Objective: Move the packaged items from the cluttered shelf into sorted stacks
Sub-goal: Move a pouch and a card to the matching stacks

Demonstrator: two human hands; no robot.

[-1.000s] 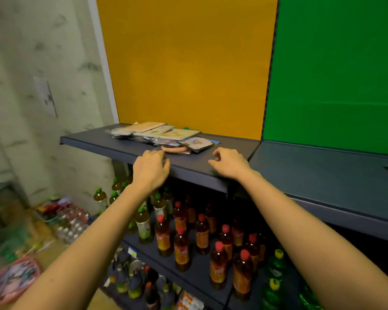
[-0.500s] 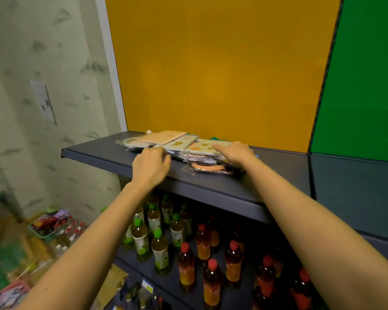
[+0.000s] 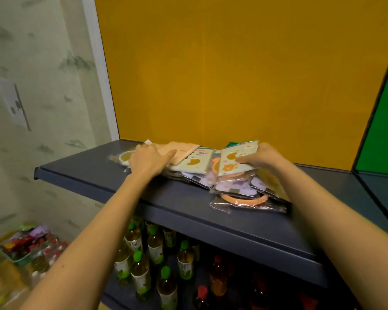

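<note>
A heap of flat packaged items lies on the dark grey shelf (image 3: 170, 198) against the yellow back panel. My right hand (image 3: 259, 156) grips a pale card pack with orange shapes (image 3: 233, 161) and tilts its front edge up off the heap. My left hand (image 3: 147, 161) rests on the left part of the heap, fingers over a tan fabric pack (image 3: 182, 151) and a round-printed pack (image 3: 124, 156). Between the hands lies a second pale card pack (image 3: 194, 163). In front sit clear bags with orange hoops (image 3: 244, 199) and purple shapes (image 3: 232, 186).
Below the shelf stand several green-capped bottles (image 3: 141, 271) and several red-capped bottles (image 3: 217, 285). A basket of bright packets (image 3: 20, 247) sits on the floor at the left. A green panel (image 3: 381, 130) borders the shelf on the right, a patterned wall on the left.
Both hands moved from the shelf's front edge onto the heap. My right hand has taken hold of the pale card pack and lifted its edge. The camera came closer.
</note>
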